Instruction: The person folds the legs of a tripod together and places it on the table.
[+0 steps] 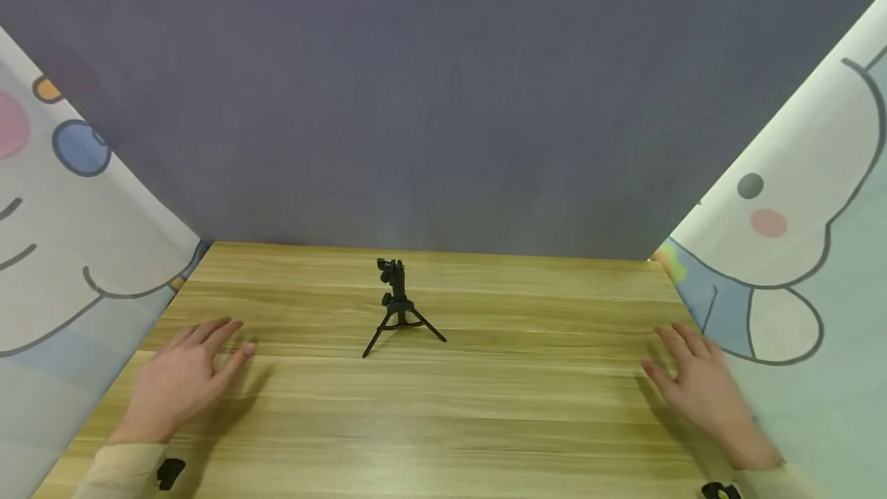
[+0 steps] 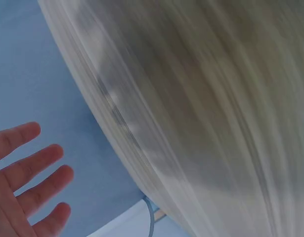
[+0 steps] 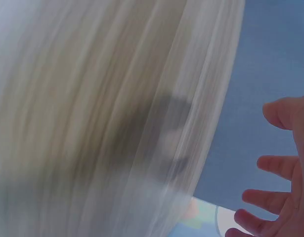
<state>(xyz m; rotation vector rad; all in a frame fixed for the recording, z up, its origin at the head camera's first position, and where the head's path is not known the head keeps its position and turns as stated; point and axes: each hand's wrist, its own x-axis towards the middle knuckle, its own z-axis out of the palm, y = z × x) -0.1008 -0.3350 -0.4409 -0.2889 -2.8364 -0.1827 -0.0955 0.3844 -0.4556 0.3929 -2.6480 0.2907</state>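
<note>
A small black tripod (image 1: pixel 399 306) stands upright with its legs spread near the middle of the wooden table (image 1: pixel 443 414). My left hand (image 1: pixel 185 376) lies flat on the table to the left of the tripod, fingers straight, holding nothing. Over at the table's right edge my right hand (image 1: pixel 695 383) is spread palm down, also empty. Both hands are well apart from the tripod. The wrist views are blurred; each shows straight fingers, those of the left hand (image 2: pixel 28 182) and of the right hand (image 3: pixel 278 192), beside the tabletop.
A grey-blue wall (image 1: pixel 443 98) rises behind the table. Printed cartoon curtains hang at the left (image 1: pixel 76 237) and at the right (image 1: pixel 797 252), closing in both sides of the table.
</note>
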